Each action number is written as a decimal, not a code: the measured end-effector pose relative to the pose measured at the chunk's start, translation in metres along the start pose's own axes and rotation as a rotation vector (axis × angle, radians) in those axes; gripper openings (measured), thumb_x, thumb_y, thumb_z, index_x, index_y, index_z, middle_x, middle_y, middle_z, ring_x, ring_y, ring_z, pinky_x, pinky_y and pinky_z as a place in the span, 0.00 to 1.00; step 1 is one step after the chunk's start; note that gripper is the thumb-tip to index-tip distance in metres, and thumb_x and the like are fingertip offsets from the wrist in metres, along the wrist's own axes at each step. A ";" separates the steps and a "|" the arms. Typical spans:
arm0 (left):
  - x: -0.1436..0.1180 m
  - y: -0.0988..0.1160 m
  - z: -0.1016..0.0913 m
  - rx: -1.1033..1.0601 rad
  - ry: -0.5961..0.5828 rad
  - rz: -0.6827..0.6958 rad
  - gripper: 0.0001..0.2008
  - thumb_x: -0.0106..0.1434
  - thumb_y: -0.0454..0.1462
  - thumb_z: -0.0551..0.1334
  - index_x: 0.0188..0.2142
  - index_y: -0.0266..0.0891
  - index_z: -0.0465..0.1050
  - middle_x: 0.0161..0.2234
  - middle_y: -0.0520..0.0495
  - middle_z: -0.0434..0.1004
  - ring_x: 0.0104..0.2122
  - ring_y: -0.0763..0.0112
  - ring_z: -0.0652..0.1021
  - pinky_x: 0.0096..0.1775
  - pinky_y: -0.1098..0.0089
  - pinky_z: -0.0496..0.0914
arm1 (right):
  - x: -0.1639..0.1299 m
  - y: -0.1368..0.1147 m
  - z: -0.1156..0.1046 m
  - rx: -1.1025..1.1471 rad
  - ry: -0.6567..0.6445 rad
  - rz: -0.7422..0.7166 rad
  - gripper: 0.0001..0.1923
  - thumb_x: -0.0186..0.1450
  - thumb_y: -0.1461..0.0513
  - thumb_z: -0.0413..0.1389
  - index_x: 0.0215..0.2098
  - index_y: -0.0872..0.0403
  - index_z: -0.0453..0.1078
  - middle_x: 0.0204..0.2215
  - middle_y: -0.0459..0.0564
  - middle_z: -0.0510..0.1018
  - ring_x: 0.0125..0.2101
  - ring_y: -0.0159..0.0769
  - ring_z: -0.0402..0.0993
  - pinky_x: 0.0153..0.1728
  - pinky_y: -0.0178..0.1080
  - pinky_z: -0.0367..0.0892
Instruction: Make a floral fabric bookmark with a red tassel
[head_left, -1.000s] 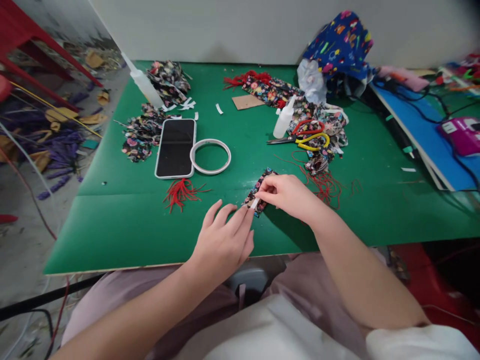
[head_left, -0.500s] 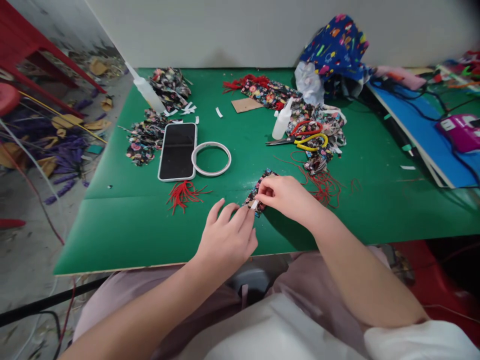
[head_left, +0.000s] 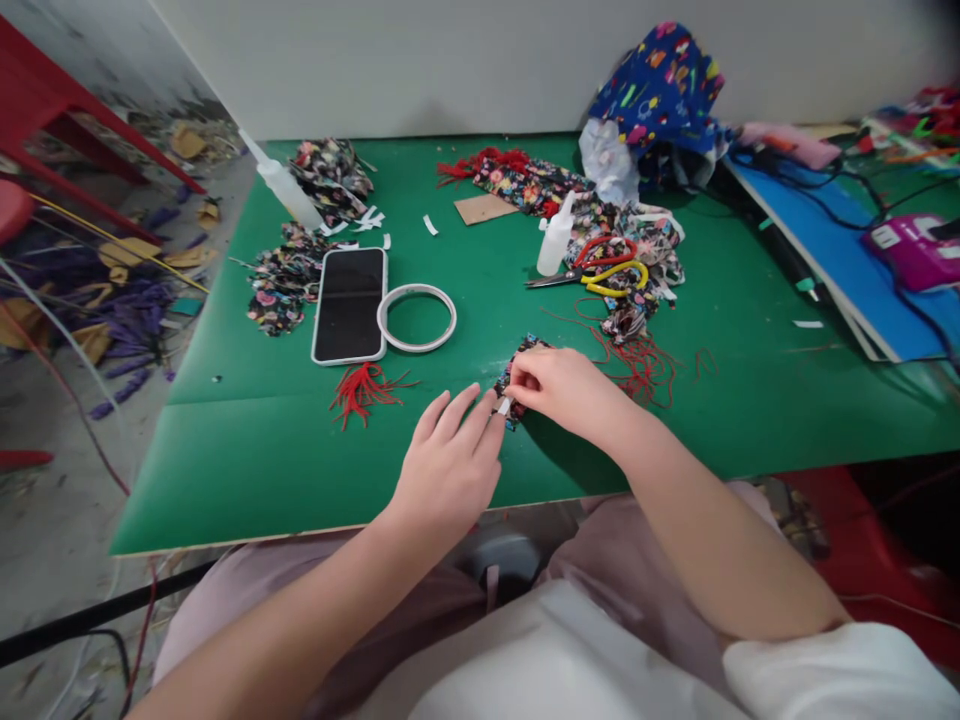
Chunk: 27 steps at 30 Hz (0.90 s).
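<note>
A small black floral fabric piece (head_left: 529, 343) lies on the green table, partly hidden under my hands. A short white strip (head_left: 504, 406) is at its near left end. My right hand (head_left: 562, 390) bends over the fabric, thumb and forefinger pinched on the white strip. My left hand (head_left: 450, 460) rests palm down at the fabric's left edge, fingers stretched and somewhat spread, the fingertips close to the strip. To the left lie a red thread tassel (head_left: 365, 392) and a white roll of tape (head_left: 417, 347), which touches a phone (head_left: 349, 305).
Scissors (head_left: 592, 278) and a small glue bottle (head_left: 555, 240) stand by floral fabric at the right. Another glue bottle (head_left: 289, 195) leans on fabric bundles at the back left. Loose red threads (head_left: 649, 370) lie right of my hands. A blue board (head_left: 817, 260) holds cables.
My left hand has shifted slightly, its fingers a bit straighter. My right hand keeps its pinch at the white strip. The whole view has moved a little.
</note>
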<state>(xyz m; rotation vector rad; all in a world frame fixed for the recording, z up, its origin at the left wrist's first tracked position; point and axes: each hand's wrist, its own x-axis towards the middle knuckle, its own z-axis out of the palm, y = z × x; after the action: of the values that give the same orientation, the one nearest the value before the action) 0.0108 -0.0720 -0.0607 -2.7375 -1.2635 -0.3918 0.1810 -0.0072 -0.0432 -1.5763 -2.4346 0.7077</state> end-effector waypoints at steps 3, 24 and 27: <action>-0.001 -0.001 0.002 -0.014 -0.008 0.026 0.17 0.60 0.33 0.53 0.48 0.32 0.69 0.51 0.43 0.71 0.53 0.56 0.67 0.53 0.55 0.61 | 0.000 -0.001 0.000 -0.011 0.002 -0.009 0.06 0.60 0.63 0.54 0.26 0.56 0.68 0.24 0.46 0.74 0.27 0.29 0.66 0.28 0.33 0.55; 0.002 -0.014 -0.001 -0.166 -0.085 0.104 0.20 0.59 0.29 0.52 0.51 0.31 0.66 0.50 0.39 0.71 0.50 0.58 0.71 0.50 0.58 0.67 | -0.003 -0.003 -0.001 -0.063 0.001 0.004 0.06 0.62 0.62 0.53 0.28 0.55 0.66 0.27 0.46 0.74 0.29 0.31 0.67 0.28 0.34 0.54; -0.005 -0.024 0.001 -0.156 -0.134 0.043 0.19 0.60 0.32 0.53 0.51 0.37 0.67 0.55 0.41 0.65 0.53 0.56 0.68 0.52 0.54 0.64 | -0.003 -0.003 -0.001 -0.052 0.003 0.004 0.06 0.62 0.62 0.53 0.27 0.55 0.66 0.27 0.46 0.74 0.29 0.31 0.67 0.28 0.34 0.54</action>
<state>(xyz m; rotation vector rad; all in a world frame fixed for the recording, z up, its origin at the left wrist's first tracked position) -0.0106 -0.0596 -0.0633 -2.9622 -1.2512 -0.3201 0.1805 -0.0099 -0.0406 -1.5995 -2.4677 0.6477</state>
